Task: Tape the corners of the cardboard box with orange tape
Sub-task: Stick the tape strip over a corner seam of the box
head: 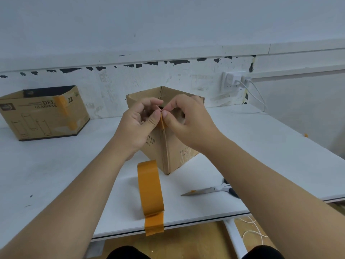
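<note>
Head view: nearest, the orange tape roll (150, 187) stands on the white table (56, 165), its loose end overhanging. Beyond, left hand (139, 126) and right hand (183, 121) pinch a tape strip (162, 122) onto the cardboard box (175, 146) near corner, probably folding it round.

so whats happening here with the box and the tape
A person is taping the near corner of an open cardboard box on a white table. The left hand and right hand pinch a short orange tape strip at the corner's top edge. The tape roll stands in front, with scissors beside it. Another box, already bearing tape, sits at left.
</note>
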`<state>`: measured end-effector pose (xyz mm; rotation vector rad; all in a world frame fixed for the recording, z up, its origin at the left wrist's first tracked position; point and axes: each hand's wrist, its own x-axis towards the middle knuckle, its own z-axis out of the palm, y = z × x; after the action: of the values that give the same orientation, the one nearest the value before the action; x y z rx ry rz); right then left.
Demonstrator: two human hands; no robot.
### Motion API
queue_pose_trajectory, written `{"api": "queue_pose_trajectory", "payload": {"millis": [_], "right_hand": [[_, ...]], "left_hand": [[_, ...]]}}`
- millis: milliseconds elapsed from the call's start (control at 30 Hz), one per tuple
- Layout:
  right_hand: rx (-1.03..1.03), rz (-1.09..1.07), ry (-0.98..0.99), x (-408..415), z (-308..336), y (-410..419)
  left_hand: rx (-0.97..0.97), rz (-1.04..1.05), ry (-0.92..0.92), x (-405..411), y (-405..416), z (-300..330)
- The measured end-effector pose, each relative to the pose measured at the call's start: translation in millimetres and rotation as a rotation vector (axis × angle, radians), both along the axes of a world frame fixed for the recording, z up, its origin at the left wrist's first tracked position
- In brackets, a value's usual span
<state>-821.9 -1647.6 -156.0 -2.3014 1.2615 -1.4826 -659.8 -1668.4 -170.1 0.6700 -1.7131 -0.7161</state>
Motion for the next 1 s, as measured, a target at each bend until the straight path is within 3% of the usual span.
{"api": "queue_pose_trajectory", "payload": {"millis": [233,1000], "right_hand": [[-0.001,-0.007,0.012,-2.3,-0.6,0.4],[0.085,-0.004,0.028,-7.9,5.2,6.3]], "left_hand": [[0.005,-0.009,-0.095,8.0,2.6,-0.9],[-0.134,0.359,-0.421,1.8,16.6,7.6]]}}
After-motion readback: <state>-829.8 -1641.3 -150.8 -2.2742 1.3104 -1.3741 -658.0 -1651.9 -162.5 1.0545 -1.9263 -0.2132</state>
